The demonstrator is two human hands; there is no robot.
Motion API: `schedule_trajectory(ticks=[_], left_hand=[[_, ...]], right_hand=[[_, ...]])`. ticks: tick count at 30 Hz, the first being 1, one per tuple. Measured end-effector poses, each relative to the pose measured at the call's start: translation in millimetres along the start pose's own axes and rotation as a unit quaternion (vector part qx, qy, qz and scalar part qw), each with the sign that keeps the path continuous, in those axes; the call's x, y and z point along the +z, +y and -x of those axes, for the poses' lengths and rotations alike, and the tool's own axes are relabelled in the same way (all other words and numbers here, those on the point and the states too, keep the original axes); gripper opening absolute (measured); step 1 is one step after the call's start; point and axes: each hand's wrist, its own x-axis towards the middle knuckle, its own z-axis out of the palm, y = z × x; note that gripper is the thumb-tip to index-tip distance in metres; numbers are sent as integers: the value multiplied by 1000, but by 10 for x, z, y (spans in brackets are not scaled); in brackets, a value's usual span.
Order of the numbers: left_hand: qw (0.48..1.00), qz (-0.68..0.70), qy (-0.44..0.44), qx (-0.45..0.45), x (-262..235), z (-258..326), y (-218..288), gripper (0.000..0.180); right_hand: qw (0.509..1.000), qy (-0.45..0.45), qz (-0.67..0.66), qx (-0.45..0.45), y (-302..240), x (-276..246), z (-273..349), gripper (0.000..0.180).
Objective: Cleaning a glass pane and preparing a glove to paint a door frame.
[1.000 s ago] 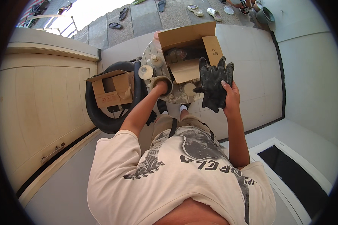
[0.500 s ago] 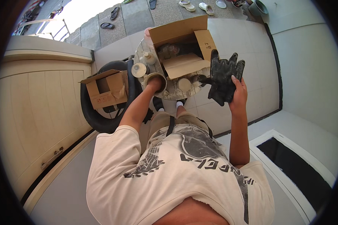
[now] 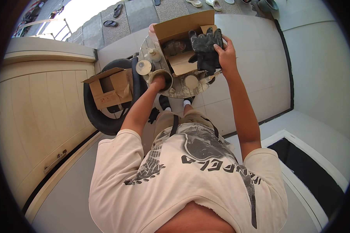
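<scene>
Tiled floor (image 3: pixel 264 73); black glove (image 3: pixel 207 47) in right grip (image 3: pixel 227 54), extending leftward.

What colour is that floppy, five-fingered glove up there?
Black with greyish smudges: the five-fingered glove in the bare right hand shows best in the head view.

The held glove (image 3: pixel 207 43) looks rubbery; the larger box (image 3: pixel 184 27), matt cardboard.
</scene>
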Motion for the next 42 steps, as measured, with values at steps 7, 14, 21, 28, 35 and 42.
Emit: schedule_trajectory(ticks=[7,14,21,28,35,42], left_hand=[[999,-17,10,50,-176,93,308,31],[985,148,83,-17,-33,42,236,35],[998,28,-55,29,1254,-755,-308,43],[999,5,33,27,1204,-822,-343,46],[986,151,-15,-63,-482,209,360,59],[960,250,118,-37,-587,623,398,43]], right_hand=[[999,40,-15,13,437,243,-124,53],[999,14,-20,27,503,52,40,37],[998,-16,-33,52,276,216,314,36],[995,-39,-72,64,111,240,564,34],[996,-9,-64,62,230,-25,582,36],[992,-13,-109,70,134,57,612,35]])
